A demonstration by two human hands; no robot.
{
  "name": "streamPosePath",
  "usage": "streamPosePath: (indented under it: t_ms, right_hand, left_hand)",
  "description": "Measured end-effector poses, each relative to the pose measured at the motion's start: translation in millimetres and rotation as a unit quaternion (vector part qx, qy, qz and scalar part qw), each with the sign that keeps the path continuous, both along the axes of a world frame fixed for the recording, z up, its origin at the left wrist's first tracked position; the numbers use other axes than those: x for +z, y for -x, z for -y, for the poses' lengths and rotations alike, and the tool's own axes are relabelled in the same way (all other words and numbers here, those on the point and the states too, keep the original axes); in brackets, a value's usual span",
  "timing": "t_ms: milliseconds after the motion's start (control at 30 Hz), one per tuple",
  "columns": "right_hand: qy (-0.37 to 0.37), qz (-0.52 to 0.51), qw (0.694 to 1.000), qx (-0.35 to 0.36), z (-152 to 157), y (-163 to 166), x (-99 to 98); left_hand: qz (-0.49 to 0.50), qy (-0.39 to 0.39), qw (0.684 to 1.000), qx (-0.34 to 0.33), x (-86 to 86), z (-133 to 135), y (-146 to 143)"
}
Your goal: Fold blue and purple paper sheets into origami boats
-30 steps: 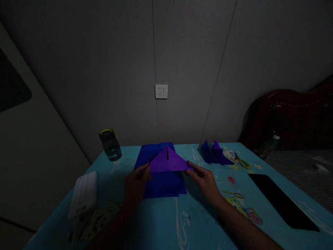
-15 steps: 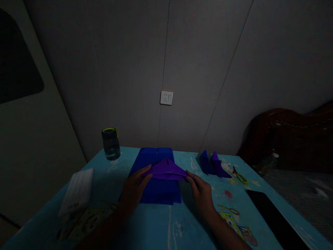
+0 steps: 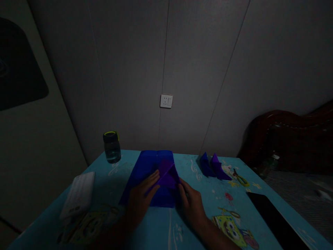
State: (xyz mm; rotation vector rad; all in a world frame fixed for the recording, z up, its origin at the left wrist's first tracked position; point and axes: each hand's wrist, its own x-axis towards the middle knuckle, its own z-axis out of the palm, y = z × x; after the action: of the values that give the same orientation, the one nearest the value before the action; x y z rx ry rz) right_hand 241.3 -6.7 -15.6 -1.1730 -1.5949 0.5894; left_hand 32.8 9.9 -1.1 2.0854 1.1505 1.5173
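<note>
A folded purple paper (image 3: 168,176) is held between my two hands, above the blue sheets of paper (image 3: 145,163) on the table. My left hand (image 3: 142,192) is closed on its left side, fingers lying along the fold and thumb below. My right hand (image 3: 190,199) pinches the right corner. The purple paper stands partly opened, with a raised ridge near its middle. To the right of my hands, a blue folded paper boat (image 3: 206,166) and a purple folded paper boat (image 3: 218,167) stand side by side near the back edge.
A water bottle (image 3: 112,147) stands at the back left, and a white power bank-like block (image 3: 78,194) lies in front of it. On the right lies a long black flat object (image 3: 273,217). The table (image 3: 145,231) has a light-blue cartoon cover; a wall rises behind it.
The purple paper has turned from a wide, flat shape into a narrower, more upright one. Both hands have come closer together. The view has tipped slightly upward.
</note>
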Motion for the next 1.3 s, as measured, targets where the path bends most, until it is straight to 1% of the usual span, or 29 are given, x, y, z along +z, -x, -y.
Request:
streamPosePath:
  t_ms: [67,133,233,333,400,500,567,633,700,767,867,933,1033,1133,1200,1300]
  right_hand:
    - [0.025,-0.031,0.999,0.019,4.6,10.7,2.2]
    - [0.050,-0.088,0.994,0.047,8.5,19.4,5.6]
    - [0.087,-0.192,0.975,0.075,11.8,24.9,9.4]
    - [0.108,-0.267,0.956,0.061,10.5,22.3,9.2]
    - [0.116,-0.296,0.945,0.079,7.3,18.6,8.3]
    - [0.129,-0.319,0.929,0.139,0.4,12.8,8.9]
    - [0.142,-0.326,0.922,0.150,-4.6,8.5,10.5]
    - [0.155,-0.326,0.923,0.130,-9.1,3.0,11.8]
    - [0.161,-0.321,0.928,0.099,-12.8,-3.6,11.9]
    - [0.161,-0.323,0.929,0.083,-15.2,-9.9,10.7]
    - [0.161,-0.341,0.922,0.086,-16.3,-16.0,8.0]
    - [0.162,-0.342,0.921,0.090,-16.2,-17.6,5.5]
    - [0.165,-0.328,0.926,0.088,-16.8,-18.7,-0.6]
    - [0.184,-0.326,0.925,0.062,-19.1,-21.4,-7.2]
    - [0.190,-0.321,0.927,0.045,-20.5,-24.2,-9.0]
    - [0.186,-0.294,0.936,0.041,-22.0,-28.0,-6.6]
  left_hand:
    - [-0.065,-0.057,0.996,-0.025,-3.8,3.7,-8.7]
    - [-0.132,-0.107,0.984,-0.056,-4.8,7.8,-18.3]
    - [-0.219,-0.147,0.961,-0.077,-1.3,13.9,-31.3]
    - [-0.269,-0.126,0.952,-0.074,6.0,18.6,-40.7]
    - [-0.268,-0.092,0.955,-0.083,10.5,19.8,-44.8]
    - [-0.220,-0.038,0.969,-0.106,13.6,16.2,-46.4]
    - [-0.174,-0.017,0.979,-0.102,12.6,9.3,-43.5]
    - [-0.140,-0.012,0.988,-0.065,9.0,-0.7,-37.6]
    - [-0.149,-0.012,0.989,-0.015,2.3,-12.3,-29.0]
    - [-0.218,-0.003,0.976,0.021,-7.6,-23.5,-18.7]
    - [-0.332,0.029,0.940,0.069,-25.4,-35.4,-2.1]
    - [-0.382,0.045,0.921,0.065,-35.4,-39.4,8.2]
    - [-0.408,0.039,0.911,0.043,-44.0,-41.7,20.4]
    - [-0.402,0.027,0.915,0.032,-47.0,-43.2,28.2]
    - [-0.394,0.034,0.918,0.023,-46.3,-44.2,30.5]
    - [-0.339,0.066,0.938,0.014,-38.5,-44.7,26.4]
